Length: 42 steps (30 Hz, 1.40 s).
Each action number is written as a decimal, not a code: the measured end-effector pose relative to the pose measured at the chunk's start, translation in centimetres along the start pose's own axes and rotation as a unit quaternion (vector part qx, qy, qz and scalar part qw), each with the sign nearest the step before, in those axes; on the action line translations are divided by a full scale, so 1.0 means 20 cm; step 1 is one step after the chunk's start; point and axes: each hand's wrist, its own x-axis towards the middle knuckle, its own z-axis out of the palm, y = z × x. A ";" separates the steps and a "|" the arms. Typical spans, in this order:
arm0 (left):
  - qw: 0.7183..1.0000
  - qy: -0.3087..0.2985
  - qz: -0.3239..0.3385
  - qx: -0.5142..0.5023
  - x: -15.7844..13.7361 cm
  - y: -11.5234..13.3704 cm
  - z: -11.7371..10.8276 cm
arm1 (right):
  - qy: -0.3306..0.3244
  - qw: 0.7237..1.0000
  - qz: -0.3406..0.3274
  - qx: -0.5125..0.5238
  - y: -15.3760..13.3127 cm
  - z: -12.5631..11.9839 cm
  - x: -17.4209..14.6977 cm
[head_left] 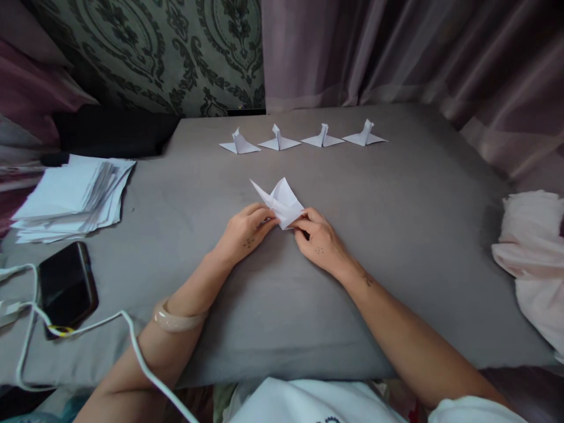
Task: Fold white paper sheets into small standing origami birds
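A partly folded white origami paper (284, 202) is held just above the middle of the grey-covered table. One narrow point of it sticks out to the upper left, and a broader flap rises behind. My left hand (251, 229) pinches its lower left edge. On the opposite side, my right hand (319, 238) grips the lower right corner, thumb below and fingers partly behind the paper. Farther back, several finished-looking folded paper figures stand in a row, among them a left one (239, 143) and a right one (365, 135), each with flat wings and an upright neck.
A stack of white paper (74, 197) lies at the left, near a black cloth or bag (117, 132). Closer to me are a dark phone (68, 288) and a white cable (136, 346) crossing my left forearm. Bunched pale fabric (531, 252) rests at the right edge.
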 end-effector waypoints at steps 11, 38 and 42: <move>0.992 -0.059 0.109 0.011 0.00 0.00 0.02 | -0.012 0.996 0.061 0.063 0.01 -0.01 0.01; 0.964 -0.181 0.146 0.133 -0.01 0.03 -0.04 | 0.077 0.976 0.204 0.009 0.04 -0.11 -0.01; 0.964 -0.177 0.141 0.139 -0.01 0.04 -0.03 | 0.064 0.978 0.197 -0.014 0.06 -0.11 -0.01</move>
